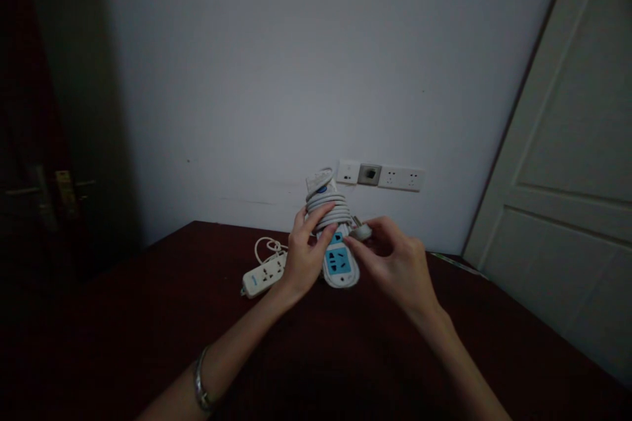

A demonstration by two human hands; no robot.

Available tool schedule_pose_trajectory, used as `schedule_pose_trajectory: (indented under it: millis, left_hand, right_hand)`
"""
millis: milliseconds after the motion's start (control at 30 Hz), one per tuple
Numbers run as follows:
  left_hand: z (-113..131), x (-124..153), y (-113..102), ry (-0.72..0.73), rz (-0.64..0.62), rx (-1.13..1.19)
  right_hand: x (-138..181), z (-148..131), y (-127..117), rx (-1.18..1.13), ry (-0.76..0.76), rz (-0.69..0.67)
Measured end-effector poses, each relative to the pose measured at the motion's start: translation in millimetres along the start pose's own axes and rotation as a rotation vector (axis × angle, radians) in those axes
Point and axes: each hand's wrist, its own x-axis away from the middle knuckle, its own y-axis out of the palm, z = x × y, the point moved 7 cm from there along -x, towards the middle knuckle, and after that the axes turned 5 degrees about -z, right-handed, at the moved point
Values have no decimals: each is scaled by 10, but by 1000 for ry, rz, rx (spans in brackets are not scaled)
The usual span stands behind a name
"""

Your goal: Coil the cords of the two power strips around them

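My left hand is closed around a white power strip with blue socket faces, holding it tilted above the table. Its grey cord is wound in several turns about the strip's upper part. Between the thumb and fingers of my right hand is the plug of this cord, its metal prongs pointing up and left. Just left of my left hand, a second, smaller white power strip lies on the table, with a loose loop of thin white cord behind it.
The dark red table runs up to a pale wall. Low on the wall are a white socket plate, a grey plate and another white plate. A pale door stands right; a dark door is left.
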Motion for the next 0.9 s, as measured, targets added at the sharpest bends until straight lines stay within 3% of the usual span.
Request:
schedule_pose_trajectory:
  millis: [267, 433, 700, 900]
  left_hand:
    - [22, 26, -25, 32, 9, -56]
    - [55, 53, -56, 53, 61, -94]
    - [236, 27, -99, 184, 28, -171]
    - [378, 28, -160, 263, 45, -234]
  right_hand:
    - [1, 20, 22, -72, 37, -74]
    - [27, -37, -10, -101, 37, 13]
    - [36, -123, -75, -81, -10, -30]
    - [64, -181, -116, -124, -34, 27]
